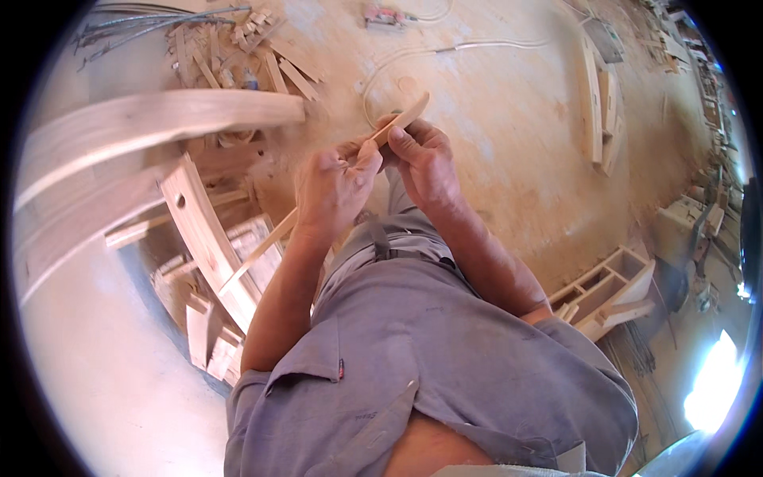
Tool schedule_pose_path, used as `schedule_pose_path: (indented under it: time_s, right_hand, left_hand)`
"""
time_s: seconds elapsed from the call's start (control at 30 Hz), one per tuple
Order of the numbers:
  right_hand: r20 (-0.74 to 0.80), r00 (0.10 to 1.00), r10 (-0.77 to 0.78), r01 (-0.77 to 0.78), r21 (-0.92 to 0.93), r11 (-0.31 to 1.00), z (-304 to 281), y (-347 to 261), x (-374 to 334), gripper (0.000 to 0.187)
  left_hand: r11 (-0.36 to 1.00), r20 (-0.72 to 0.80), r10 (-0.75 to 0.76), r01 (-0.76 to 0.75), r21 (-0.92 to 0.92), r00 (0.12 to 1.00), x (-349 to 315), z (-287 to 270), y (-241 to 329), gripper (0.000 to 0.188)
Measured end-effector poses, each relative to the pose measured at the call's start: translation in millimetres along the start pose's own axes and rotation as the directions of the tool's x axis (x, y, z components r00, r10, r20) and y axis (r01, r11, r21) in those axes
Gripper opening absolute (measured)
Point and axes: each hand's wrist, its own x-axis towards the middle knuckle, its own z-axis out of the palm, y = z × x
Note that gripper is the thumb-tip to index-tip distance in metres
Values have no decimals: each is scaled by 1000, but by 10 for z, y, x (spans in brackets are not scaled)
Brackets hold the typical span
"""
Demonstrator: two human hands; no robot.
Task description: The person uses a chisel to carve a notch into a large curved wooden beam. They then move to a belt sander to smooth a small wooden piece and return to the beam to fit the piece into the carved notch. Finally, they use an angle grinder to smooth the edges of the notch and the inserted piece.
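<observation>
A thin, pale wooden strip slants up between my hands, in front of my waist. My left hand is closed on it, thumb and fingers pinching from the left. Just to the right, my right hand also grips the strip, its thumb pressed on top near the upper end. The fingers are partly hidden behind the wood and the thumbs. Past my left wrist, a narrow length of wood runs down to the left, apparently the same strip; the forearm covers part of it.
Large curved timber pieces stand close on my left, above a wooden part with a hole. Offcuts and metal rods lie at the far left. A hose crosses the floor. To the right are long boards and a wooden frame.
</observation>
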Motion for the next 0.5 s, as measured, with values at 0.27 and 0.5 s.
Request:
schedule_pose_path:
  time_s: [0.27, 0.5]
  right_hand:
    - [56, 996, 75, -78, 52, 996, 213, -991, 1977, 30]
    - [-35, 997, 72, -71, 12, 997, 391, -1844, 3465, 35]
  left_hand:
    - [993, 29, 33, -36, 116, 999, 2013, -486, 771, 37]
    - [942, 73, 92, -111, 318, 993, 3366, -1081, 1463, 29]
